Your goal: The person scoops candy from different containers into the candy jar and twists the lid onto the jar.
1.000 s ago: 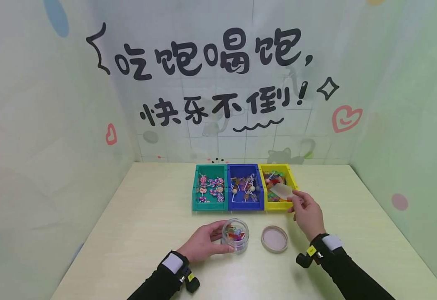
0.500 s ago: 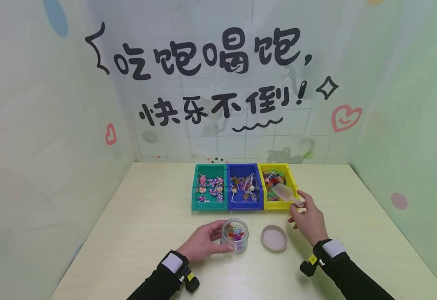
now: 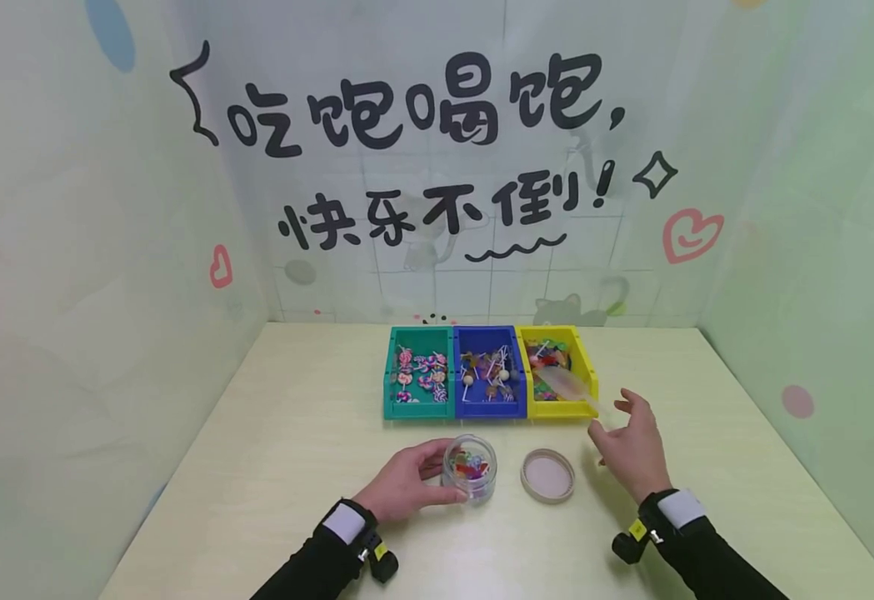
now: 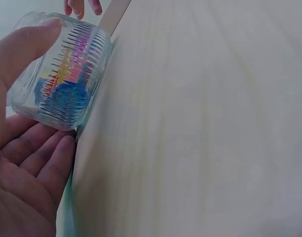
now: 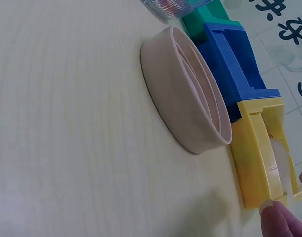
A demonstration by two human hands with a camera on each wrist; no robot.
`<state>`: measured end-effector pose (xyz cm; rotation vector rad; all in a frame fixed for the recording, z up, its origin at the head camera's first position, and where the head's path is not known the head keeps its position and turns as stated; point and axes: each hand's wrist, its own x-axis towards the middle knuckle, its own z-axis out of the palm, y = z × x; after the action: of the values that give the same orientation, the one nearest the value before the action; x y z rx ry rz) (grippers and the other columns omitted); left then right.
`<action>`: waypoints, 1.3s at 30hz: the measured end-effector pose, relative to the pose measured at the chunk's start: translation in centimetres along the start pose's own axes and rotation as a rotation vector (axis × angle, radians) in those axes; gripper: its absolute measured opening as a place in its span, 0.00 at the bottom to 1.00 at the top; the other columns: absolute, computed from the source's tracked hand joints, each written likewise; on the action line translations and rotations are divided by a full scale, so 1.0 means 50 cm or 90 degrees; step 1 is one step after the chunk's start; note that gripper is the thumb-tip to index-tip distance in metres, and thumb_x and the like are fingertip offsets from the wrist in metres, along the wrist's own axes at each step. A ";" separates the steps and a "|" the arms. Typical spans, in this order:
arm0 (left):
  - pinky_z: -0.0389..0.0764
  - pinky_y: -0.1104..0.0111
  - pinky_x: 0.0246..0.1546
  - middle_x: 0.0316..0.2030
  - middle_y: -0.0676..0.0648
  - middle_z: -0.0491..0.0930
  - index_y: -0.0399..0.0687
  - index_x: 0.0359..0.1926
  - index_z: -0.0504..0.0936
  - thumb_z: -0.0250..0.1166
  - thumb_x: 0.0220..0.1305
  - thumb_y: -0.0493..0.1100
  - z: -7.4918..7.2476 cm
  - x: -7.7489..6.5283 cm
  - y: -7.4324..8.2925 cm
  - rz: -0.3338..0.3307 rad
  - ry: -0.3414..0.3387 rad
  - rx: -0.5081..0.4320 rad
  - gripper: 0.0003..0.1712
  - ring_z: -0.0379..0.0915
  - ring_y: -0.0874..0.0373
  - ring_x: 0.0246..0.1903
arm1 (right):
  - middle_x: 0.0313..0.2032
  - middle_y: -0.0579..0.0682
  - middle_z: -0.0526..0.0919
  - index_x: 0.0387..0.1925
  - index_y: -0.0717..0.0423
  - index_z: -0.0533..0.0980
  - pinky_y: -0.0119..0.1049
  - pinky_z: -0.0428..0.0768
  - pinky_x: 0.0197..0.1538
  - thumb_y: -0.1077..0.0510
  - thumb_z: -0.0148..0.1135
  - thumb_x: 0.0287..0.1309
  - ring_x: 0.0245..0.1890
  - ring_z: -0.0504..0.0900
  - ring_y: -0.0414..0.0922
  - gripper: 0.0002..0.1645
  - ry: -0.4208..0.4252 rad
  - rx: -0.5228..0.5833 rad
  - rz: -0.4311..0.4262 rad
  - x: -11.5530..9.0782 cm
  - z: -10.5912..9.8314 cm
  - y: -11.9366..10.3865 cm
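Observation:
My left hand (image 3: 410, 483) holds a clear ribbed jar (image 4: 66, 74) on the table, thumb on one side and fingers on the other. Small colourful pieces lie inside the jar. A translucent white scoop (image 3: 562, 382) rests in the yellow tray (image 3: 562, 410) on wrapped candies, its handle over the front right corner. Just right of that corner, my right hand (image 3: 635, 450) has thumb and forefinger spread, with a gap to the handle. In the right wrist view, only its fingertips (image 5: 274, 217) show, beside the yellow tray.
Between the hands lies a pinkish round lid (image 3: 548, 477), its hollow side up. A green tray (image 3: 419, 412) of swirl lollipops and a blue tray (image 3: 491, 411) of ball-shaped lollipops adjoin the yellow one. A printed wall (image 3: 437, 283) rises behind the table.
My right hand has let go of the scoop and drawn back to the right and towards me. The scoop now lies in the yellow tray. My left hand keeps holding the jar in place.

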<state>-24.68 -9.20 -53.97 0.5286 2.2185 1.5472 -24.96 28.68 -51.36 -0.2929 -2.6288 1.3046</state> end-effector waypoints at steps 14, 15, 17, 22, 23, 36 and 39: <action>0.77 0.50 0.77 0.69 0.47 0.84 0.50 0.78 0.75 0.84 0.62 0.51 -0.008 0.007 0.002 -0.001 0.006 0.013 0.47 0.77 0.42 0.73 | 0.63 0.62 0.76 0.73 0.63 0.69 0.31 0.77 0.38 0.47 0.72 0.72 0.46 0.78 0.49 0.39 -0.040 -0.078 -0.174 -0.043 0.015 -0.029; 0.77 0.50 0.77 0.69 0.47 0.84 0.50 0.78 0.75 0.84 0.62 0.51 -0.008 0.007 0.002 -0.002 0.006 0.013 0.47 0.77 0.42 0.73 | 0.63 0.62 0.77 0.72 0.62 0.70 0.32 0.77 0.39 0.45 0.73 0.71 0.47 0.78 0.50 0.40 -0.060 -0.084 -0.179 -0.046 0.019 -0.028; 0.77 0.50 0.77 0.69 0.47 0.84 0.50 0.79 0.75 0.84 0.62 0.51 -0.008 0.008 0.001 -0.005 0.006 0.013 0.47 0.77 0.42 0.73 | 0.63 0.61 0.77 0.72 0.60 0.71 0.34 0.78 0.43 0.40 0.76 0.68 0.50 0.78 0.50 0.43 -0.111 -0.098 -0.177 -0.052 0.026 -0.025; 0.77 0.49 0.77 0.69 0.47 0.84 0.50 0.79 0.74 0.84 0.63 0.50 -0.007 0.009 0.000 -0.007 0.006 0.019 0.47 0.77 0.42 0.73 | 0.68 0.60 0.75 0.74 0.56 0.71 0.40 0.80 0.51 0.31 0.79 0.60 0.57 0.76 0.52 0.53 -0.216 -0.133 -0.159 -0.060 0.044 -0.010; 0.77 0.49 0.77 0.69 0.47 0.84 0.50 0.79 0.74 0.84 0.63 0.50 -0.007 0.008 0.000 -0.007 0.006 0.018 0.47 0.77 0.42 0.73 | 0.68 0.60 0.75 0.73 0.56 0.71 0.41 0.80 0.52 0.31 0.81 0.58 0.58 0.75 0.52 0.54 -0.224 -0.137 -0.161 -0.062 0.047 -0.008; 0.77 0.49 0.77 0.70 0.45 0.83 0.51 0.79 0.74 0.84 0.63 0.50 -0.004 0.002 0.001 -0.012 0.005 0.011 0.47 0.77 0.41 0.74 | 0.65 0.58 0.76 0.75 0.56 0.69 0.64 0.81 0.69 0.30 0.86 0.47 0.66 0.73 0.57 0.63 -0.244 -0.186 -0.167 -0.082 0.068 0.022; 0.77 0.48 0.77 0.70 0.45 0.83 0.50 0.79 0.74 0.84 0.63 0.49 -0.002 0.000 0.002 -0.013 0.004 0.008 0.47 0.77 0.40 0.74 | 0.65 0.57 0.76 0.75 0.55 0.70 0.64 0.81 0.69 0.31 0.86 0.48 0.66 0.73 0.56 0.61 -0.243 -0.185 -0.157 -0.084 0.069 0.026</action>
<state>-24.71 -9.26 -53.83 0.5035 2.2324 1.5287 -21.68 25.73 -54.79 0.2627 -3.0485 0.9778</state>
